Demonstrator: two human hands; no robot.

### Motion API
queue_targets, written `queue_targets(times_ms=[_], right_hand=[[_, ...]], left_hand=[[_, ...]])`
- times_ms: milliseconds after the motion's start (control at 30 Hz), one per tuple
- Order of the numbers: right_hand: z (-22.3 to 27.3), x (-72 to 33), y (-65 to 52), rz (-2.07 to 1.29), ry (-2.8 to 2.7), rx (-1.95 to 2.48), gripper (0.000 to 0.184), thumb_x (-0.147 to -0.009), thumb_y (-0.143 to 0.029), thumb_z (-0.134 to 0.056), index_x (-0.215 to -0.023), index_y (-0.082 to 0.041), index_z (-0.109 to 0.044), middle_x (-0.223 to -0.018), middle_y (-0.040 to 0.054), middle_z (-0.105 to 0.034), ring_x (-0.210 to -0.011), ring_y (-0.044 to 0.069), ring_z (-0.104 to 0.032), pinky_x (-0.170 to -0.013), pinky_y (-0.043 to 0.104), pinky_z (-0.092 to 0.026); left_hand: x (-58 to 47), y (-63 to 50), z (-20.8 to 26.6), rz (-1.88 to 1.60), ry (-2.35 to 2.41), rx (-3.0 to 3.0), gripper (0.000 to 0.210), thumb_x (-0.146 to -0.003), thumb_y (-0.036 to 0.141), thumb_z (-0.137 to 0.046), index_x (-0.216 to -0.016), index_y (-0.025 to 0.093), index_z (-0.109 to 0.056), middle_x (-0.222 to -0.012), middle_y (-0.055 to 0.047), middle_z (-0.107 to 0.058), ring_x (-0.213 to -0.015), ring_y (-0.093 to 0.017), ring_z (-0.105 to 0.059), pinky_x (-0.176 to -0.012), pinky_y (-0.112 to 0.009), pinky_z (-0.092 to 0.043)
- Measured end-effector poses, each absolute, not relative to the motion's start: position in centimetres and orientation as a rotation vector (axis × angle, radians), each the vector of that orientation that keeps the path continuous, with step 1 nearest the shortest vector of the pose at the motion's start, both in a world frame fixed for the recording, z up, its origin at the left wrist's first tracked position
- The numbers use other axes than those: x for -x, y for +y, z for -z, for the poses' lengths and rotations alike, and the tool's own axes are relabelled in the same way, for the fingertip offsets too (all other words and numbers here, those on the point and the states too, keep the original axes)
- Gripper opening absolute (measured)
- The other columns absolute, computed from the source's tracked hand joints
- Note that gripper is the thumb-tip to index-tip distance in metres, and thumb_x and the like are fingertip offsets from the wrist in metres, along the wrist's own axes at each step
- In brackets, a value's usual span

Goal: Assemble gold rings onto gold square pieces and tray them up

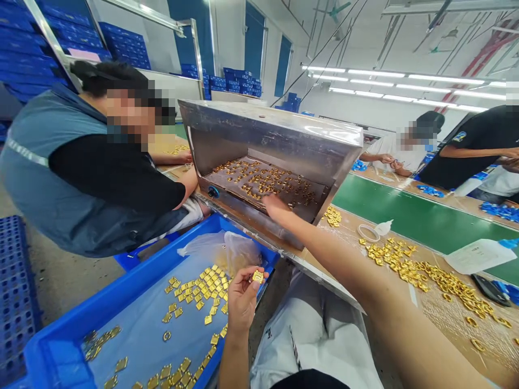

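Note:
My left hand (242, 302) is closed in a pinch on a small square gold piece (258, 276), held up above the right end of a blue tray (133, 271). On the tray's pale lining lie many similar gold pieces (208, 283), some in rows, beside a crumpled clear plastic bag (239, 251). My right hand (275, 206) reaches into an open-fronted metal box (271, 121), its fingers drawn together at the front edge of the box floor. Small gold pieces (259, 175) are scattered over that floor. Whatever the right fingertips hold is too small to make out.
A person (93, 173) sits close on the left, arm beside the box. To the right, gold rings (454, 283) lie on the worktable near a white bottle (480, 256) and a roll of tape (368, 232). Beyond runs a green belt (389, 210), with co-workers across it.

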State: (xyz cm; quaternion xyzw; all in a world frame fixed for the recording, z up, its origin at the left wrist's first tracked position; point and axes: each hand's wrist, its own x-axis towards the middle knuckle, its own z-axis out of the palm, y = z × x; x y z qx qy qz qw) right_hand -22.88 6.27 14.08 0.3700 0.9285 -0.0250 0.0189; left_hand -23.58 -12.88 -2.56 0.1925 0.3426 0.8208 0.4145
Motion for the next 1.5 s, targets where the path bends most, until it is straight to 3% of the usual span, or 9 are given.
queue_targets(times_ms=[133, 233, 333, 433, 600, 900, 1067, 1233, 1500], right_hand=[[-16.1, 16.9, 1.6, 0.487, 3.140, -1.032, 0.020, -0.104, -0.027, -0.055, -0.114, -0.023, -0.071, -0.108, -0.0005, -0.076, -0.097, 0.011, -0.070, -0.087, 0.021, -0.053], [-17.0, 9.3, -1.4, 1.787, 3.199, -0.874, 0.016, -0.091, -0.036, -0.072, -0.097, -0.021, -0.075, -0.085, 0.0004, -0.074, -0.075, 0.013, -0.067, -0.065, 0.023, -0.053], [-16.9, 2.4, -2.7, 2.576, 2.919, -1.007, 0.023, -0.078, -0.043, -0.085, -0.084, -0.023, -0.074, -0.074, -0.0027, -0.066, -0.064, 0.010, -0.060, -0.058, 0.021, -0.050], [-15.9, -2.1, -2.5, 3.032, 2.505, -1.193, 0.027, -0.071, -0.041, -0.091, -0.085, -0.024, -0.075, -0.074, -0.0039, -0.064, -0.060, 0.008, -0.058, -0.056, 0.020, -0.052], [-13.8, -7.5, -1.6, 3.384, 1.972, -1.305, 0.029, -0.069, -0.035, -0.094, -0.089, -0.023, -0.077, -0.073, -0.0048, -0.065, -0.059, 0.006, -0.061, -0.061, 0.019, -0.057], [-10.4, -12.2, -0.6, 3.592, 1.723, -1.387, 0.028, -0.071, -0.032, -0.093, -0.090, -0.024, -0.073, -0.068, -0.0067, -0.066, -0.056, 0.005, -0.058, -0.060, 0.015, -0.056], [-9.1, -12.7, -0.3, 3.415, 1.908, -1.606, 0.027, -0.073, -0.035, -0.091, -0.090, -0.024, -0.074, -0.069, -0.0046, -0.067, -0.059, 0.008, -0.063, -0.061, 0.018, -0.057], [-8.5, -12.7, -0.8, 2.879, 2.367, -2.084, 0.025, -0.077, -0.040, -0.088, -0.087, -0.023, -0.074, -0.074, -0.0006, -0.072, -0.064, 0.012, -0.069, -0.063, 0.023, -0.061], [-8.4, -12.6, -2.0, 1.693, 2.903, -2.533, 0.005, -0.087, -0.022, -0.075, -0.092, -0.024, -0.078, -0.083, 0.0032, -0.079, -0.071, 0.016, -0.075, -0.067, 0.025, -0.062]], left_hand=[[21.2, -11.3, 0.2, -2.116, 0.790, -0.572, 0.034, -0.062, 0.038, -0.095, -0.085, 0.020, -0.079, -0.082, -0.004, -0.080, -0.073, -0.017, -0.078, -0.069, -0.023, -0.062], [18.5, -10.1, -1.9, -2.073, 0.704, -0.737, 0.029, -0.069, 0.038, -0.091, -0.087, 0.020, -0.078, -0.084, -0.005, -0.080, -0.072, -0.018, -0.078, -0.064, -0.023, -0.062], [15.0, -8.3, -3.8, -1.995, 0.584, -0.834, 0.028, -0.072, 0.038, -0.090, -0.089, 0.020, -0.078, -0.085, -0.005, -0.080, -0.068, -0.018, -0.077, -0.058, -0.022, -0.061], [10.8, -6.2, -5.1, -1.921, 0.457, -0.836, 0.027, -0.072, 0.035, -0.090, -0.091, 0.021, -0.077, -0.085, -0.003, -0.080, -0.065, -0.015, -0.076, -0.059, -0.021, -0.061], [4.7, -3.7, -5.6, -1.796, 0.372, -0.844, 0.026, -0.074, 0.033, -0.089, -0.094, 0.021, -0.077, -0.087, -0.004, -0.081, -0.066, -0.015, -0.075, -0.064, -0.025, -0.062], [0.6, -2.0, -3.7, -1.681, 0.387, -0.911, 0.023, -0.078, 0.030, -0.086, -0.098, 0.021, -0.079, -0.091, -0.006, -0.080, -0.075, -0.017, -0.077, -0.068, -0.025, -0.064], [0.5, -1.6, -2.7, -1.651, 0.386, -0.919, 0.020, -0.082, 0.027, -0.083, -0.100, 0.022, -0.078, -0.094, -0.006, -0.079, -0.077, -0.017, -0.077, -0.072, -0.028, -0.065], [0.2, -0.9, -1.7, -1.641, 0.418, -0.860, 0.022, -0.079, 0.031, -0.085, -0.098, 0.024, -0.078, -0.094, -0.004, -0.079, -0.079, -0.017, -0.076, -0.066, -0.024, -0.063], [-1.0, -0.5, -0.9, -1.620, 0.515, -0.750, 0.025, -0.077, 0.034, -0.088, -0.096, 0.023, -0.077, -0.093, -0.004, -0.080, -0.083, -0.015, -0.075, -0.077, -0.023, -0.060]])
